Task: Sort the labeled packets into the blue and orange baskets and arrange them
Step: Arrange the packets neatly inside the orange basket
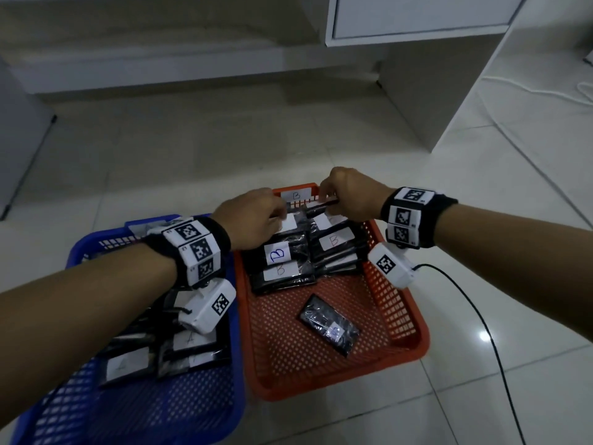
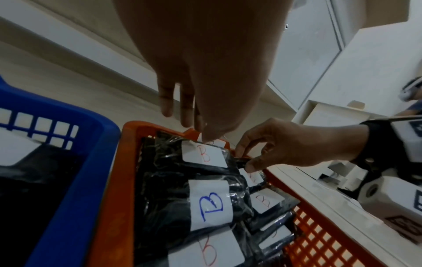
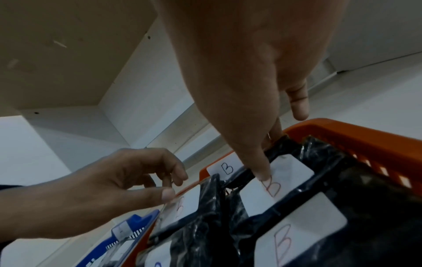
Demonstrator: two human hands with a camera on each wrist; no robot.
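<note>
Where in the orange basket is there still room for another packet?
The orange basket has bare mesh along its near end and on both sides of the lone packet. The far end is crowded with overlapping B packets, where both hands are working. The blue basket also has bare mesh near you.

the left hand covers most of the far-left packet in the orange basket, so its label cannot be read from the head view. the right hand hides the far right corner of the packets. the left forearm and wrist camera block much of the blue basket; labels there are blurred, one perhaps "a". the lone packet bears a label too smeared to read.
</note>
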